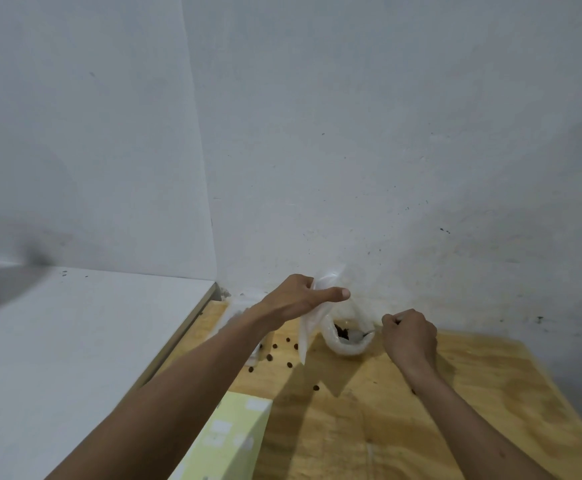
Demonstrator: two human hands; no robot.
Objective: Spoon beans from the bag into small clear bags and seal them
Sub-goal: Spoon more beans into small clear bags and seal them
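Now left hand [296, 297] pinches limp clear bag [308, 327]; right hand [409, 336] grips metal spoon [364, 335].

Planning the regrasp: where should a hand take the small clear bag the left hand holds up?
Pinch the small clear bag at its upper edge, coming from above and the left, as the left hand does. It hangs limp, lower tip toward the wooden table, so only the top stays controllable.
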